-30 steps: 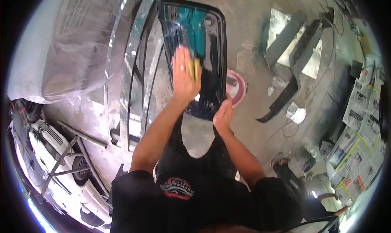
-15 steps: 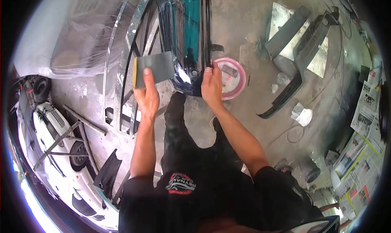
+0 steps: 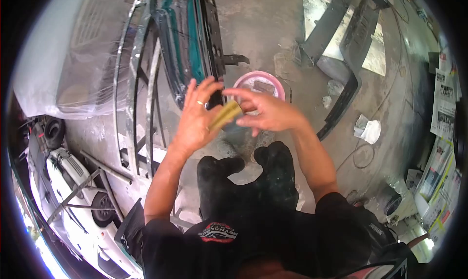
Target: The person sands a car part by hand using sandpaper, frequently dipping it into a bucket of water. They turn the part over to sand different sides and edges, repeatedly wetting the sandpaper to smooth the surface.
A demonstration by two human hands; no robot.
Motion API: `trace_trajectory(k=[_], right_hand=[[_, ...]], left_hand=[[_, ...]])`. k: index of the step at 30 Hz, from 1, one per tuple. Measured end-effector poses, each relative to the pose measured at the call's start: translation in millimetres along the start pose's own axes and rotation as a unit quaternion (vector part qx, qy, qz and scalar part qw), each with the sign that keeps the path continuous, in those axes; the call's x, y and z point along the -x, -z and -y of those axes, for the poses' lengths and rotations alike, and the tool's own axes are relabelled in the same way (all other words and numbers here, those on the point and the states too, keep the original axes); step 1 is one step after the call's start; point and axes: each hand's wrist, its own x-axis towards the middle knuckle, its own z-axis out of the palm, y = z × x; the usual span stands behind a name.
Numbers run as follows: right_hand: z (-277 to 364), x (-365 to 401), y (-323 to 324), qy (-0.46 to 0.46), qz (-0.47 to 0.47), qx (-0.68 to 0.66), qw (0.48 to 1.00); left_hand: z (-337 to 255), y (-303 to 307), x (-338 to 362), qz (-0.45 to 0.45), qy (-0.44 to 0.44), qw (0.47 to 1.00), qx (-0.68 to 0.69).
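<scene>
A sheet of sandpaper [image 3: 226, 116], its yellowish backing showing, is curled between my two hands in front of my knees. My left hand [image 3: 196, 118], with a ring on one finger, grips its left side; the fingers stretch upward past it. From the right, my right hand [image 3: 273, 111] holds the other side between thumb and fingers, slightly blurred. Just beyond the hands stands a teal and black car panel [image 3: 187, 40], its lower end partly hidden by my left hand. A pink-rimmed bucket [image 3: 280, 82] with a greyish block [image 3: 263, 87] in it sits behind my right hand.
Metal stand bars [image 3: 134, 84] rise left of the panel, beside a plastic-covered vehicle [image 3: 68, 59]. Dark bumper parts [image 3: 353, 49] lie at the upper right, near a white container [image 3: 368, 130] and a cable. A white car [image 3: 73, 181] is at lower left; newspaper [image 3: 441, 103] hangs at right.
My left hand has brought the flat sandpaper rightward and it is now curled. My right hand has left the panel's edge and joined it. The view has shifted, with the panel further left.
</scene>
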Motion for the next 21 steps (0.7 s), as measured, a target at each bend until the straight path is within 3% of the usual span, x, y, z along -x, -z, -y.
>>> trace_trajectory(k=[2, 3, 4, 6, 8, 9, 10, 13, 14, 15, 16, 18, 20, 21], right_hand=[[-46.2, -17.2, -7.2, 0.019, -0.007, 0.065, 0.998], [-80.5, -25.5, -0.3, 0.082, -0.019, -0.041, 0.996], [-102.2, -32.5, 15.8, 0.080, -0.024, -0.037, 0.996], [-144.8, -40.8, 47.5, -0.002, -0.200, -0.087, 0.976], [-222.7, -71.4, 81.0, -0.165, -0.253, 0.112, 0.947], [-274.2, -89.7, 88.6, -0.142, -0.228, 0.305, 0.914], [-320.8, -114.0, 100.6, -0.110, -0.194, 0.492, 0.842], [-419.8, -154.9, 99.7, -0.054, -0.283, 0.573, 0.767], [-422.9, -158.5, 88.4, -0.060, -0.307, 0.576, 0.756], [-405.6, -158.2, 79.0, -0.142, -0.230, 0.553, 0.788], [-433.7, -171.7, 81.6, -0.169, -0.236, 0.533, 0.795], [-462.5, -180.3, 78.8, -0.122, -0.268, 0.608, 0.737], [-471.9, -197.6, 99.2, -0.199, -0.068, 0.605, 0.768], [-468.0, -192.8, 96.0, -0.167, -0.062, 0.613, 0.770]], left_hand=[[9.6, -30.1, 11.0, 0.012, -0.035, 0.999, 0.007], [12.0, -39.4, 12.1, -0.042, -0.007, 0.999, 0.028], [16.7, -48.1, 8.8, -0.102, 0.018, 0.994, 0.048], [37.7, -56.8, 11.0, -0.177, 0.048, 0.983, -0.015], [44.6, -73.6, 22.7, -0.176, 0.057, 0.978, -0.098], [46.7, -83.0, 29.0, -0.212, 0.064, 0.973, -0.063], [52.0, -94.9, 31.0, -0.275, 0.048, 0.959, -0.048], [53.4, -101.7, 33.6, -0.285, 0.062, 0.953, -0.082], [52.8, -103.9, 34.7, -0.306, 0.062, 0.946, -0.084], [54.3, -108.9, 39.8, -0.331, 0.064, 0.938, -0.075], [56.3, -115.6, 46.2, -0.356, 0.063, 0.930, -0.061], [66.2, -145.6, 67.3, -0.424, 0.017, 0.903, -0.072], [62.5, -164.3, 77.4, -0.431, -0.055, 0.888, -0.149], [57.2, -169.8, 77.2, -0.434, -0.052, 0.885, -0.160]])
